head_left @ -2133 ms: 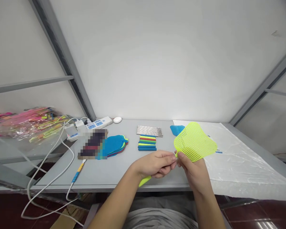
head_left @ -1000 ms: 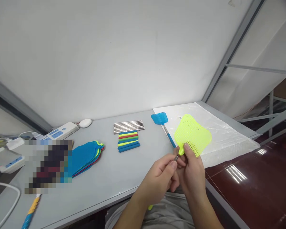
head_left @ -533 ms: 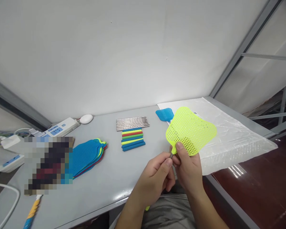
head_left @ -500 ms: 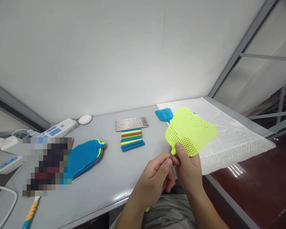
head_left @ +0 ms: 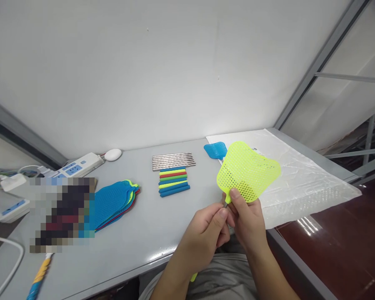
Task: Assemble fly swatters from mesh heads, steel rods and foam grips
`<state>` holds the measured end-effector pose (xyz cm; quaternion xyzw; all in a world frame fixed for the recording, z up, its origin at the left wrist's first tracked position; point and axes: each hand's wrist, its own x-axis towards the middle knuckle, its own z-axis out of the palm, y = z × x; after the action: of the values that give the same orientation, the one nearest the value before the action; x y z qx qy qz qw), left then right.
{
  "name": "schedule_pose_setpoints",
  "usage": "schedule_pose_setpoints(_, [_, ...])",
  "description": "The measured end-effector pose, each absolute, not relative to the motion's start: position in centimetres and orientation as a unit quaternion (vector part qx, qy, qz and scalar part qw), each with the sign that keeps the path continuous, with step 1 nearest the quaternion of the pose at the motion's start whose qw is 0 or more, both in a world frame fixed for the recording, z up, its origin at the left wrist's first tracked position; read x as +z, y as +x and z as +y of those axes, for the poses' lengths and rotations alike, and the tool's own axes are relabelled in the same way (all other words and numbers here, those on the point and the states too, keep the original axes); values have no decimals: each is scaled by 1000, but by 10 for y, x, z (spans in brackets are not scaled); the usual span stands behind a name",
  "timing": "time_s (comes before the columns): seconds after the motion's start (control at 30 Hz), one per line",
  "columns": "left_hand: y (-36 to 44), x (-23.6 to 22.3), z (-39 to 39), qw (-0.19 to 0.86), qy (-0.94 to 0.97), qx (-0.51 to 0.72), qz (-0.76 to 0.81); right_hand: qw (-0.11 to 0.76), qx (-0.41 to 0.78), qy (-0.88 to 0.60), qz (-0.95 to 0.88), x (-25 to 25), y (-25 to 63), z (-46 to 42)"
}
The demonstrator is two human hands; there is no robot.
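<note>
Head cam: L hand (head_left: 208,226) curled round rod (head_left: 226,205), R hand (head_left: 248,216) gripping yel paddle (head_left: 248,170)

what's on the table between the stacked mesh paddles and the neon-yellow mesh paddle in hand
In the head view, shiny silver metal rods and, nearer the person, slim multicoloured tubes.

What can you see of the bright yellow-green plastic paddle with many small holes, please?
The bright yellow-green, plastic-looking paddle is thin and broad, with rounded corners, a grid of small holes and a short, narrow neck. It is held tilted in front of the white plastic sheet, its neck pointing down and left in the picture. The right hand grips its lower part, thumb on the near face. A thin grey, metal-looking rod meets the neck, pinched by the left hand.
</note>
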<state>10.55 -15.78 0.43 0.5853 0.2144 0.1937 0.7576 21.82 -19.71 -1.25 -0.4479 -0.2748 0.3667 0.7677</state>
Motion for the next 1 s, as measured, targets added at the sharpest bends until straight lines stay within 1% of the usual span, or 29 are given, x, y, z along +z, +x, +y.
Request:
schedule_pose_setpoints(0.1, [106,3,-158,809,526,190,183,740,387,-459,-304,-15,220,-201])
schedule_pose_setpoints(0.17, [106,2,-158,825,503,193,172,734,385,-463,-315,-16,220,-203])
schedule_pose_setpoints(0.4, [107,3,-166,831,493,201,164,745,382,-440,-325,-11,221,-210])
schedule_pose_setpoints(0.5, [109,1,-166,825,493,215,175,733,397,-443,-329,-15,221,-209])
schedule_pose_setpoints(0.57, [112,-1,-163,826,470,257,174,710,411,-454,-347,-20,221,-208])
schedule_pose_setpoints(0.67, [114,1,-156,832,375,377,157,688,406,-473,-371,-27,219,-209])
schedule_pose_setpoints(0.73, [114,3,-152,816,308,464,154,664,377,-506,-401,-28,216,-213])
schedule_pose_setpoints(0.8, [113,5,-150,784,268,535,164,617,332,-548,-457,-26,212,-220])
schedule_pose_setpoints(0.9, [113,6,-152,739,256,591,199,541,289,-575,-541,-21,203,-228])
schedule_pose_setpoints(1.0, [112,7,-155,725,264,598,216,502,289,-603,-548,-20,197,-232])
